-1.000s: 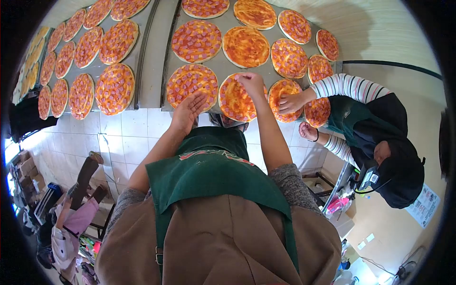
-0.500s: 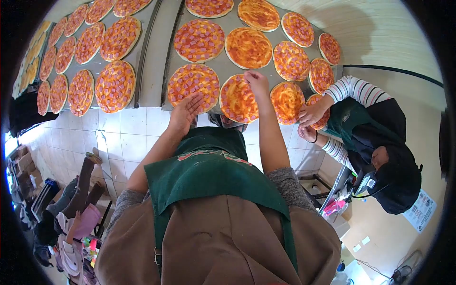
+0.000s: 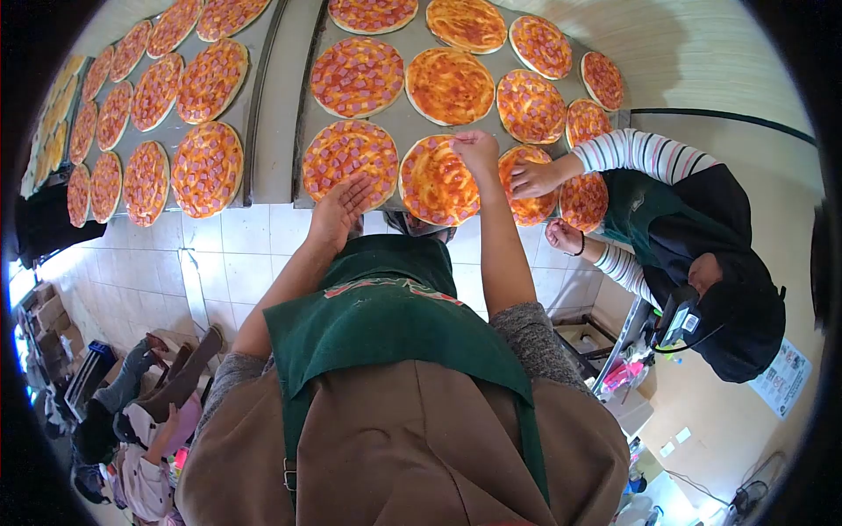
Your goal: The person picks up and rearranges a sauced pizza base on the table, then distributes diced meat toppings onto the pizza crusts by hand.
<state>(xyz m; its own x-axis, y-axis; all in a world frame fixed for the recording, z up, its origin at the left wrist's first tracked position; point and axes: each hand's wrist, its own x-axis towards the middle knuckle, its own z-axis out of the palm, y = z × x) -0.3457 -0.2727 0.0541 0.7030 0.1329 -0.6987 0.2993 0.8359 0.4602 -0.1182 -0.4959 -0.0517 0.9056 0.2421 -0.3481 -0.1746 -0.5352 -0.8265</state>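
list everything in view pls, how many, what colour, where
right-hand pizzas: twelve, orange-red, nearer tray
left-hand pizzas: twelve, orange-red, next tray
far-left pizzas: several, yellowish, too small to count
trays: at least two, grey, under pizzas
co-worker: one, black headwear, striped sleeves, right
printed sheet: one, whitish, right wall
floor tiles: many, white, below trays
background people and clutter: mixed, lower left, uncountable
apron: one, green, wearer's front
left hand: one, palm open, front pizza
right hand: one, fingers bunched, neighbouring pizza

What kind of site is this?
Probably a small pizza kitchen or bakery: rows of topped pizza bases on metal trays, green aprons on two people, and a white tiled floor.
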